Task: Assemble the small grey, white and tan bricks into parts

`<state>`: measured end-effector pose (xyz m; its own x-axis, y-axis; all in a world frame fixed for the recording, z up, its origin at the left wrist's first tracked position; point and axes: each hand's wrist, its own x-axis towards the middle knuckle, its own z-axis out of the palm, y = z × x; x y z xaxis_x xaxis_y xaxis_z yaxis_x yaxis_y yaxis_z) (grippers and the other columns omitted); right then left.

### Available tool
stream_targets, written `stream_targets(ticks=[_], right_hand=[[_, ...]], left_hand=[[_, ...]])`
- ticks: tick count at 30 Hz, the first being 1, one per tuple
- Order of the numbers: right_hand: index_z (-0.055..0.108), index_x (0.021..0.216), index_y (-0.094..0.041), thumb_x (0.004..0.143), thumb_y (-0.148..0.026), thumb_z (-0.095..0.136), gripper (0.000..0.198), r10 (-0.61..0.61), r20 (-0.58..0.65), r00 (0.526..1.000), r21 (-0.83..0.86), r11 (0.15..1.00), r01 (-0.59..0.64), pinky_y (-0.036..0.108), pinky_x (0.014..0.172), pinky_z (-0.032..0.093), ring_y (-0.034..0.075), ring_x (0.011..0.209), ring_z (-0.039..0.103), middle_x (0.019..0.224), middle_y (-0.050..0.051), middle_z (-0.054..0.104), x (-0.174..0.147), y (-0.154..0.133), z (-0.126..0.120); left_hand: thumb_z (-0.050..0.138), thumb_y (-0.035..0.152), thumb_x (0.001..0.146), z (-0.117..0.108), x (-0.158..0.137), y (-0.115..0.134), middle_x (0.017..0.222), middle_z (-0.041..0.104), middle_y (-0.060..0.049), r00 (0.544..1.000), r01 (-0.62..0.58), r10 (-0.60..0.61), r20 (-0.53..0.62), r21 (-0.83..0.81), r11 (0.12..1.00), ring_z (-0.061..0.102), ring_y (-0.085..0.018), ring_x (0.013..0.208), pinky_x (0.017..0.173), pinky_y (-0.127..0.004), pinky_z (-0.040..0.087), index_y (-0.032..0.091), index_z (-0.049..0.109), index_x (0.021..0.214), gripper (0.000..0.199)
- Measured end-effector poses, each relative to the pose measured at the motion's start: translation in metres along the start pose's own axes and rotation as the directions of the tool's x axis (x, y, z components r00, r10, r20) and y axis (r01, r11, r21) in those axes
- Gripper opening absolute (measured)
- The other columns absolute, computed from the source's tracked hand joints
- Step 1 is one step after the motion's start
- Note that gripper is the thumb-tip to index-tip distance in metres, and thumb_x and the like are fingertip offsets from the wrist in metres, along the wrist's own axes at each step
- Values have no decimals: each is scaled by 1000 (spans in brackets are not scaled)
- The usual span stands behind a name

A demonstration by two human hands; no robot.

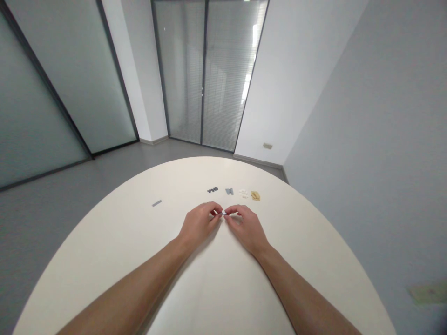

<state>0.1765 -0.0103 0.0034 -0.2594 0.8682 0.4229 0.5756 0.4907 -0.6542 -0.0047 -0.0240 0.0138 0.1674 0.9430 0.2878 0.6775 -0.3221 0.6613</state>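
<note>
Left hand point(199, 222): your fingertips pinch one end of the tiny grey plastic piece point(223, 213).
Right hand point(246, 226): pinched on its other end.
Piece: held between both hands, just above the round cream desk point(139, 242).
Beyond: dark grey bits point(212, 190), tan plates point(255, 196).

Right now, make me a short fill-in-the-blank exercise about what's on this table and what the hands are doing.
1. The left hand and right hand pinch one small grey piece ____ them.
2. The table top is ____ in colour.
3. The tan pieces lie at the ____ end of the row.

Missing words: between; white; right
</note>
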Motion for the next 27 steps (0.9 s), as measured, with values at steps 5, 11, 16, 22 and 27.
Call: stream_targets(ticks=[5, 11, 16, 22, 27], right_hand=[[69, 93, -24, 87, -19, 64, 10, 1, 2, 1000, -4, 1000, -1, 34, 87, 48, 19, 94, 63, 96, 2, 70, 0, 0, -1], [69, 93, -25, 87, -20, 64, 10, -9, -9, 1000, -9, 1000, 8, 33, 87, 48, 18, 94, 63, 96, 1, 71, 0, 0, -1], [69, 94, -25, 87, -19, 63, 11, -16, -3, 1000, -19, 1000, 16, 32, 87, 48, 18, 94, 63, 96, 1, 71, -1, 0, -1], [69, 95, -25, 88, -19, 62, 12, -18, 0, 1000, -9, 1000, 18, 33, 88, 48, 18, 96, 63, 97, 1, 71, -1, 0, -1], [69, 95, -25, 89, -19, 62, 12, -21, 1, 1000, -3, 1000, 21, 34, 88, 48, 19, 96, 63, 97, 2, 71, -1, 0, -1]], left_hand=[[57, 20, 87, 1, 0, -1, 94, 73, 1, 1000, 4, -4, -4, 5, 1000, 66, -15, 83, 74, -27, 48, 25, 70, 96, 16], [57, 20, 87, 0, -1, 1, 95, 73, 1, 1000, 10, -10, -6, 7, 1000, 66, -15, 84, 74, -26, 48, 25, 70, 97, 17], [57, 18, 87, -1, -1, 2, 95, 74, 1, 1000, 9, -9, -4, 8, 1000, 66, -15, 85, 73, -26, 47, 25, 70, 96, 17], [56, 18, 87, -1, 0, 0, 95, 73, 1, 1000, 5, -5, -7, 11, 1000, 66, -15, 85, 73, -27, 47, 25, 70, 96, 18], [56, 19, 87, 0, 0, 0, 95, 73, 1, 1000, 10, -10, -6, 12, 1000, 66, -16, 85, 74, -27, 48, 26, 70, 97, 18]])
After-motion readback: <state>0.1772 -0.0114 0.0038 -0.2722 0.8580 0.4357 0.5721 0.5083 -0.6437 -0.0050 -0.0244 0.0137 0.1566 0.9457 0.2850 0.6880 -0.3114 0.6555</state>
